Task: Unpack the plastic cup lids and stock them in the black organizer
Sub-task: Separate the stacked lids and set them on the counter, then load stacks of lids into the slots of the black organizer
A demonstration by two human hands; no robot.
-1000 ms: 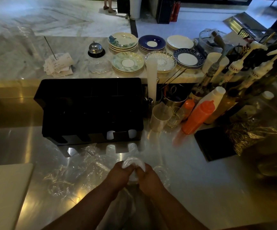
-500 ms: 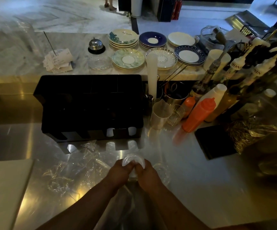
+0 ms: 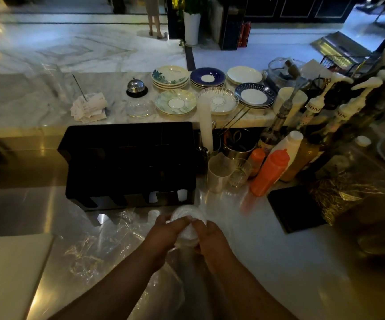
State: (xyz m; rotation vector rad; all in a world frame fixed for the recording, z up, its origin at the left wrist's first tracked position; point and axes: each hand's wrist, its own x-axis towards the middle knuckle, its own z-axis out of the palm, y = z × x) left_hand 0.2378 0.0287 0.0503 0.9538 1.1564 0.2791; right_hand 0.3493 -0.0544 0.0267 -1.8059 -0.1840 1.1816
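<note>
A stack of clear plastic cup lids (image 3: 188, 217) in a clear plastic sleeve stands between my hands, just in front of the black organizer (image 3: 129, 162). My left hand (image 3: 164, 232) grips the stack from the left and my right hand (image 3: 212, 239) grips it from the right, fingertips meeting over the lids. The sleeve (image 3: 182, 273) trails down between my forearms. White lids show through two cutouts (image 3: 167, 196) at the organizer's front right; its top compartments are too dark to read.
Crumpled clear wrapping (image 3: 99, 245) lies on the steel counter left of my arms. A white board (image 3: 9, 273) sits at the near left. Measuring cups (image 3: 219, 172), squeeze bottles (image 3: 270, 172), syrup bottles and a black mat (image 3: 295, 209) crowd the right. Saucers (image 3: 175, 102) line the marble ledge behind.
My hands and the lid stack have stayed in nearly the same place; the lids now stand slightly higher out of the sleeve. The camera tilted up a little.
</note>
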